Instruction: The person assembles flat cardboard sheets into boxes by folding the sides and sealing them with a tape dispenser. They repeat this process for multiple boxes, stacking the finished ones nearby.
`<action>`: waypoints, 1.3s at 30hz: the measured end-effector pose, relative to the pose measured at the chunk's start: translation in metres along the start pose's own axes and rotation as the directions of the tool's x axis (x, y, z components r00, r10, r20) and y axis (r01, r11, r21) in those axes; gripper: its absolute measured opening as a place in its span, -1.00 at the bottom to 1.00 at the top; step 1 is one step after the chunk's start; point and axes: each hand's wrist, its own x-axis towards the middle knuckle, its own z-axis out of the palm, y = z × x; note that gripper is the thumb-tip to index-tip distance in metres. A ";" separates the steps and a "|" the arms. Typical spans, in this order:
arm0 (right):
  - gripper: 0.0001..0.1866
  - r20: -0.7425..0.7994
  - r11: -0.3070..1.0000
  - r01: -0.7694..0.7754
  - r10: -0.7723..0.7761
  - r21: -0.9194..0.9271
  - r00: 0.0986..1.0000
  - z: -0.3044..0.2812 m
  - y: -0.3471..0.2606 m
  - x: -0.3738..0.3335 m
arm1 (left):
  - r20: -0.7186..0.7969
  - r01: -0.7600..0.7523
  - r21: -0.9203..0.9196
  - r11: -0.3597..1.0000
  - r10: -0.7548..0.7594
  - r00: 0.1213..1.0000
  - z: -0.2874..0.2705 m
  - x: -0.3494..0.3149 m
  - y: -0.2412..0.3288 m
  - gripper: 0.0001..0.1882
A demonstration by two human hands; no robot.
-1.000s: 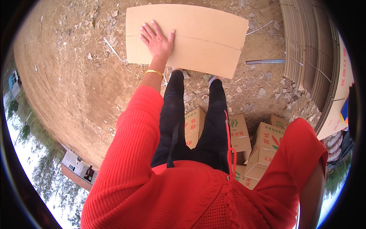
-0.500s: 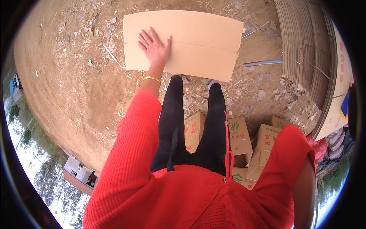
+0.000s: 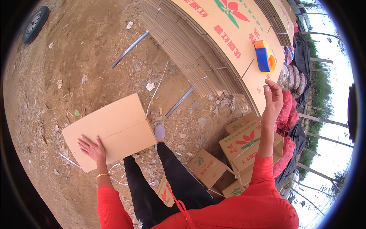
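Observation:
My left hand (image 3: pixel 92 150) lies flat with spread fingers on the plain top of a brown cardboard box (image 3: pixel 122 129), which rests on the dirt in front of my legs. Out to the right, my right hand (image 3: pixel 273 100) is raised with bent fingers slightly apart and nothing in them. Just beyond its fingertips a blue and orange tape dispenser (image 3: pixel 263 59) lies on a tall stack of flattened printed cartons (image 3: pixel 213 19). The hand and the dispenser appear apart.
Several printed boxes (image 3: pixel 244 143) stand at my right, one of them gaping. Metal pipes (image 3: pixel 179 102) stick out from under the carton stack. Behind the boxes are red mesh sacks (image 3: pixel 285 114). A tire (image 3: pixel 36 24) lies at the far left; white strapping is strewn on the ground.
My view has swung to the right, bringing the carton stack and tape dispenser in. My right hand has come into sight, stretched toward the dispenser. The left hand stays on the box.

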 end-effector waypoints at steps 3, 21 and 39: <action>-0.60 -0.100 0.971 -0.044 0.021 -0.235 0.995 -0.032 0.027 0.057 | -0.052 -0.025 -0.009 1.000 0.024 0.998 0.000 0.000 0.000 -0.17; -0.54 0.258 0.961 0.015 0.059 -0.276 0.964 0.020 0.051 0.080 | 0.132 0.061 -0.076 0.995 -0.051 0.990 -0.021 0.003 0.002 -0.09; -0.42 0.798 0.890 0.340 0.041 -0.302 0.602 0.293 0.063 -0.203 | 0.181 0.099 -0.249 0.964 -0.054 0.982 -0.024 0.001 0.003 -0.03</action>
